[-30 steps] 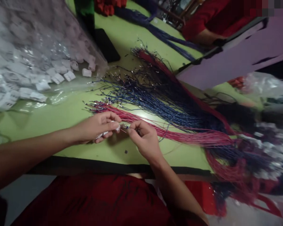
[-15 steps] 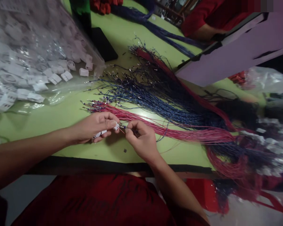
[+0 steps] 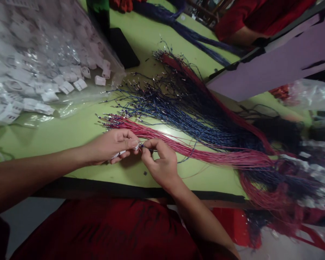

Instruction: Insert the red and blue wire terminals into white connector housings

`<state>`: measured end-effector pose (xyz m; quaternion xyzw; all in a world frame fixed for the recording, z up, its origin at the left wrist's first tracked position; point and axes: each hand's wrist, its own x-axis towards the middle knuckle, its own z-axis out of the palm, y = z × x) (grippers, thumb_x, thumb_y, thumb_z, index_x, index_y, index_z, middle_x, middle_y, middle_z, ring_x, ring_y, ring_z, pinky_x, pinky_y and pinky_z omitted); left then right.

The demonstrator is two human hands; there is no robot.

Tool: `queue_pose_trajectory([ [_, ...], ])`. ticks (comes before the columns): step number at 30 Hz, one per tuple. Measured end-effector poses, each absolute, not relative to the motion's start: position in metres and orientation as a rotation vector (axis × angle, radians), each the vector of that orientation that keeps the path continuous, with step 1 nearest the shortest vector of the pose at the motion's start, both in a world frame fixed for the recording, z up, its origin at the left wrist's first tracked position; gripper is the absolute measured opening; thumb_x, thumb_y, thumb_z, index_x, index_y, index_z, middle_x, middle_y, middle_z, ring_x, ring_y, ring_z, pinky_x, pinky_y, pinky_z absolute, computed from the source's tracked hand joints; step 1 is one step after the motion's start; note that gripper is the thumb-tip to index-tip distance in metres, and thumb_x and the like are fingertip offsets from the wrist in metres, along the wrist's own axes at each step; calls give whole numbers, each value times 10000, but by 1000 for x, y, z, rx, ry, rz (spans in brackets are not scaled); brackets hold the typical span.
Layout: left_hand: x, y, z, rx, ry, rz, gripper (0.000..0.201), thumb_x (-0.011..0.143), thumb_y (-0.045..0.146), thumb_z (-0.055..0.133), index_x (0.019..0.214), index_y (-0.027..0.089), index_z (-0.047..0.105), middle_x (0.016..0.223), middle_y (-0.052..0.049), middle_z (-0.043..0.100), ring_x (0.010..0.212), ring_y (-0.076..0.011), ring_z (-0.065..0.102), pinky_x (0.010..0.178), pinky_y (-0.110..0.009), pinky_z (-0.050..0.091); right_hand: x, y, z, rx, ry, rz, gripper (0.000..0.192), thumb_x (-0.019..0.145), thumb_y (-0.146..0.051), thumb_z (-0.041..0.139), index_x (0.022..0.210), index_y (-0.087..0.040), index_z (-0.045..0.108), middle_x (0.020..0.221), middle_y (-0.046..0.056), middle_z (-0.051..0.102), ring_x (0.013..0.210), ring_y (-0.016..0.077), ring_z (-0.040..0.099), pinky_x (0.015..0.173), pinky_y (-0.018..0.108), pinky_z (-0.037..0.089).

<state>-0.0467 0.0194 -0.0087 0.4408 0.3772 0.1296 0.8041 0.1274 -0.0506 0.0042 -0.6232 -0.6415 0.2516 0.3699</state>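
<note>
My left hand is closed, its thumb and forefinger pinching a small white plastic connector. Another white connector shows under its curled fingers. Facing it, my right hand pinches a thin wire just behind its crimped metal end, which meets the connector; how far it sits inside is too small to tell. Right behind both hands lies a bundle of red wires with metal terminals at the left. Beyond that stretches a bundle of blue wires.
A clear bag of white connectors fills the left side. A black flat object lies behind it. At right stands a purple panel; wires with white connectors hang past the table edge. Another person's red sleeve shows at the back.
My right hand has moved slightly left, bringing the wire's end up against the connector. My left hand keeps its pinch. The whole view has shifted a little.
</note>
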Motion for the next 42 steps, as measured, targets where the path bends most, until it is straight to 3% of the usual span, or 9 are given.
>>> queue_pose_trajectory([
  [4, -48, 19, -8, 900, 798, 300, 229, 870, 398, 642, 858, 181, 570, 788, -17, 675, 404, -27, 409, 294, -129, 288, 126, -54, 4, -1592, -1668, 660, 77, 814, -202, 567, 746, -229, 592, 717, 5, 675, 639, 135, 595, 651, 273, 495],
  [8, -48, 18, -6, 1002, 798, 265, 226, 878, 387, 640, 819, 187, 553, 685, 17, 628, 378, -30, 407, 302, -135, 306, 123, -53, 5, -1604, -1631, 708, 97, 808, -191, 558, 725, -223, 596, 703, 5, 666, 633, 131, 585, 654, 272, 484],
  [14, -47, 18, -10, 999, 837, 328, 238, 878, 415, 636, 862, 192, 555, 752, -5, 647, 414, -40, 431, 308, -136, 305, 126, -47, 5, -1598, -1387, 1069, 98, 835, -269, 570, 762, -203, 580, 690, 3, 653, 603, 120, 568, 596, 258, 469],
  [21, -47, 18, -12, 1065, 860, 299, 247, 884, 429, 622, 831, 198, 550, 691, 11, 614, 373, -36, 398, 297, -148, 282, 122, -47, 6, -1624, -1426, 942, 103, 819, -230, 552, 726, -211, 590, 678, -2, 640, 617, 122, 567, 647, 269, 471],
  [28, -47, 16, -3, 1041, 837, 323, 203, 832, 338, 683, 846, 198, 537, 703, 20, 621, 423, -46, 441, 303, -134, 326, 125, -51, 2, -1557, -1246, 1196, 142, 859, -324, 590, 778, -208, 576, 686, 1, 634, 635, 134, 595, 623, 280, 483],
  [33, -47, 20, -4, 957, 812, 299, 194, 831, 337, 689, 863, 196, 560, 707, 19, 619, 428, -47, 451, 291, -129, 328, 125, -49, 5, -1590, -1260, 1083, 113, 821, -302, 630, 793, -210, 573, 683, -25, 607, 597, 103, 537, 591, 252, 458],
  [42, -45, 20, -5, 913, 828, 308, 144, 848, 294, 676, 872, 180, 591, 718, 14, 630, 423, -42, 455, 284, -116, 331, 127, -45, 3, -1532, -1229, 1281, 103, 801, -262, 589, 729, -207, 541, 660, -24, 608, 591, 104, 551, 577, 244, 441],
])
